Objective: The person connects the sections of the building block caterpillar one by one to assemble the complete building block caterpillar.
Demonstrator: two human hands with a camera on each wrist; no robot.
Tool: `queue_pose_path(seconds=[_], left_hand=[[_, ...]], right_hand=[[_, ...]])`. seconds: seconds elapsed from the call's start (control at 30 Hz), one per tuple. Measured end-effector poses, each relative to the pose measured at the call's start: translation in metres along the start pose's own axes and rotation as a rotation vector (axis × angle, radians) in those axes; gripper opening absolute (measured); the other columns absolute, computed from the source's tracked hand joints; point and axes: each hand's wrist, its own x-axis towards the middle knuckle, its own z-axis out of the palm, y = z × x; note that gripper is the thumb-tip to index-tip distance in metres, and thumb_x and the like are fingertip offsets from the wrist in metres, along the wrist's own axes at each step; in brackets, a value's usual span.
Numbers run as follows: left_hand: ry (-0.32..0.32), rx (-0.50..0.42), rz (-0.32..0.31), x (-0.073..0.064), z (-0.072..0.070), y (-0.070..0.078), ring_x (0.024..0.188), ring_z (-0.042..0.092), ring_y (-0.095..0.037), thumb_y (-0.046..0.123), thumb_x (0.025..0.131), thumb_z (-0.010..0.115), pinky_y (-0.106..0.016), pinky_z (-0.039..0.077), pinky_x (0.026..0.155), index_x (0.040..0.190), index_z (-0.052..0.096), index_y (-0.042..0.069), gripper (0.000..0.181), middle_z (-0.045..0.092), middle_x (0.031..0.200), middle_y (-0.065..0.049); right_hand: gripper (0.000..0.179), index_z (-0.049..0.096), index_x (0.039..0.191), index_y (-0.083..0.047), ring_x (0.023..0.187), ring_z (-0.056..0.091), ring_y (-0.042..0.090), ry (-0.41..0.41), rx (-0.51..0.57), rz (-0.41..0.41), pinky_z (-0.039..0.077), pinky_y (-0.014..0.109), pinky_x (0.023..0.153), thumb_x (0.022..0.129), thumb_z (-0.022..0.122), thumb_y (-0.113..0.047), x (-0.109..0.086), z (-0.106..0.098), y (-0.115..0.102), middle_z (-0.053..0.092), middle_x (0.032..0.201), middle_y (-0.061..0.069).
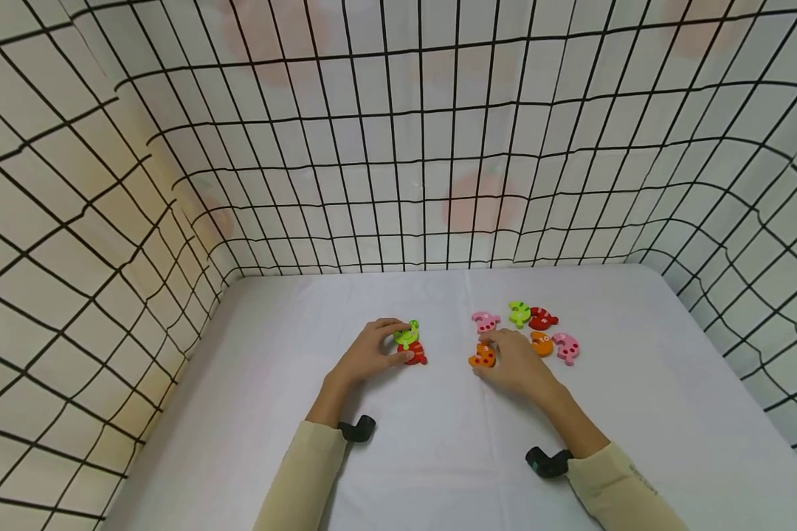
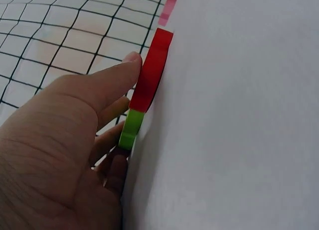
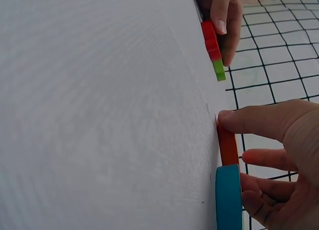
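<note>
In the head view my left hand [image 1: 370, 352] spans two flat animal-shaped pieces that touch on the table. Its thumb presses the red striped piece [image 1: 413, 353], while its fingers lie at the green piece [image 1: 406, 335] behind. To the right, my right hand [image 1: 514, 363] pinches an orange red-spotted piece [image 1: 482, 355] between thumb and fingers. The right wrist view shows the thumb on that orange piece's edge [image 3: 229, 146]. A blue piece [image 3: 229, 197] stands in front of it there; I cannot make it out in the head view.
Around the right hand lie a pink piece [image 1: 485, 321], a green one [image 1: 519, 314], a red one [image 1: 542, 318], an orange one marked 10 [image 1: 541, 343] and another pink one [image 1: 567, 347]. Black wire grid [image 1: 425, 158] walls the white table [image 1: 425, 472] at the back and sides.
</note>
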Motion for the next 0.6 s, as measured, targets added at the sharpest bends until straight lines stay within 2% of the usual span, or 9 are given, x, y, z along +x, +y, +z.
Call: queue_pose_path(seconds=[0.17,0.37,0.6], left_hand=[[0.001,0.004,0.037,-0.0028,-0.0023,-0.004,0.144,0.045,-0.029,0.031,0.093,0.075,-0.052,0.037,0.121,0.144,0.06,0.022,0.055,0.054,0.151,-0.004],[0.015,-0.003,0.035,-0.0034,-0.0028,-0.0056,0.145,0.045,-0.028,0.031,0.093,0.076,-0.054,0.035,0.121,0.144,0.061,0.021,0.054,0.055,0.152,-0.003],[0.029,-0.033,0.02,-0.0023,-0.0041,-0.0054,0.144,0.046,-0.029,0.029,0.092,0.076,-0.053,0.036,0.121,0.142,0.063,0.02,0.052,0.056,0.15,-0.004]], right_hand=[[0.06,0.064,0.137,-0.007,0.125,0.055,0.04,0.003,0.013,0.022,0.049,0.061,0.106,0.086,0.081,-0.031,0.0013,0.0009,0.0017,0.063,0.133,0.021],[0.054,0.065,0.134,-0.008,0.106,0.058,0.03,0.039,0.056,0.022,0.056,0.052,0.095,0.087,0.081,-0.029,0.0028,0.0016,0.0048,0.065,0.118,0.016],[0.052,0.067,0.13,-0.008,0.099,0.059,0.026,0.073,0.088,-0.006,0.059,0.045,0.087,0.085,0.082,-0.032,0.0054,0.0033,-0.0021,0.066,0.113,0.012]])
